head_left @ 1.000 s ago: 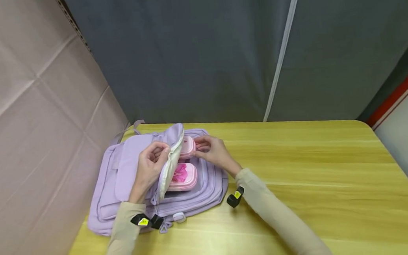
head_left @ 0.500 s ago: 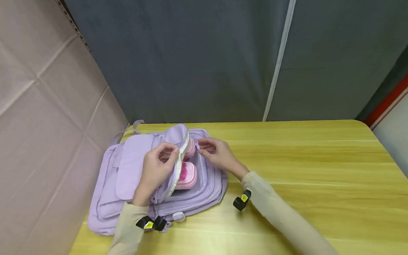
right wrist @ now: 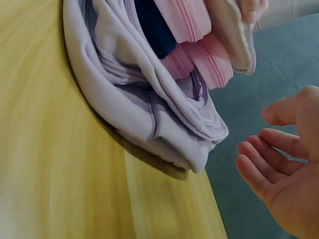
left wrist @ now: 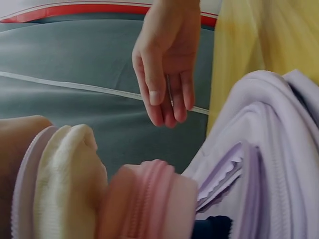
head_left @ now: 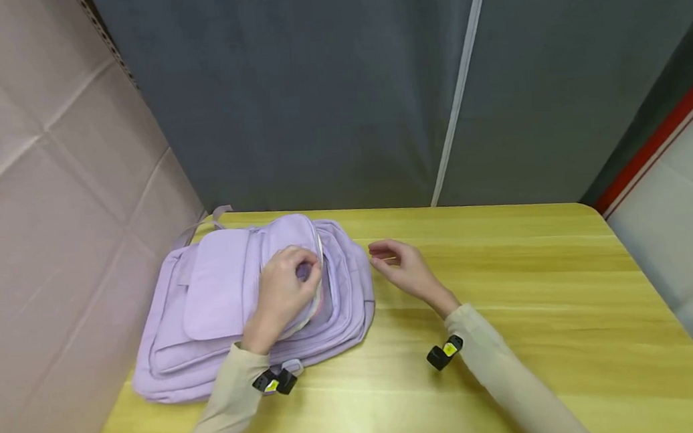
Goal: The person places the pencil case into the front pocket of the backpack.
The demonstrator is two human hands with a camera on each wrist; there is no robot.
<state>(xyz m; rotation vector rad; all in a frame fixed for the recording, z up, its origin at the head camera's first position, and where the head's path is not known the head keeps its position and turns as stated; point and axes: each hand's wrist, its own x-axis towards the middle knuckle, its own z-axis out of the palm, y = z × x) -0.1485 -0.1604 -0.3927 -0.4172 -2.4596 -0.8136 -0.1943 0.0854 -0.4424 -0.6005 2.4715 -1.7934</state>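
Observation:
A lilac backpack (head_left: 212, 279) lies flat at the left of the table. My left hand (head_left: 285, 288) pinches the edge of its front pocket flap (head_left: 290, 232), thumb against fingertips. The flap is lifted, and its cream lining (left wrist: 67, 174) shows in the left wrist view. Under it sit pink zippered cases (right wrist: 209, 57), nearly hidden in the head view. Beside them in the pocket is something dark blue (right wrist: 153, 30). My right hand (head_left: 407, 269) is off the backpack's right side, its fingers loosely bent with nothing in them.
The yellow wood-grain table (head_left: 510, 312) extends to the right. A pale pink wall covering (head_left: 52, 230) stands close at the left, and a dark grey curtain (head_left: 314, 98) hangs behind the table. A small pale tag (head_left: 293, 366) lies at the backpack's near edge.
My right hand has drawn back from the pink case and moved right, off the backpack. My left hand has brought the flap rightward and down, covering the cases in the head view.

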